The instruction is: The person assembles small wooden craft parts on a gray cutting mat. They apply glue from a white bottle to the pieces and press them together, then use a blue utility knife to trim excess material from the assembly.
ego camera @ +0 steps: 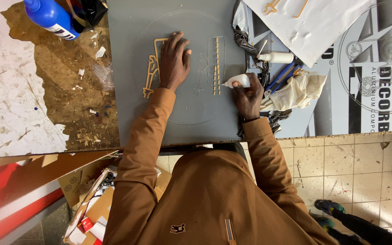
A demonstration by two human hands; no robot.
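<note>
A grey board [182, 109] is laid flat on a worn, paint-stained workbench [69, 90], with a faint circle scored into it. The left hand [174, 59] is pressed flat on the board, fingers spread, nothing gripped, beside a cut-out gold shape [150, 72] that is stuck to the board's left part. A small white glue bottle [241, 80] is clamped in the right hand [248, 96], its nozzle pointed left, close to two thin gold strips [216, 66] set upright near the board's right edge. A second white bottle [276, 57] is seen lying beyond, beside a crumpled cloth [298, 90].
</note>
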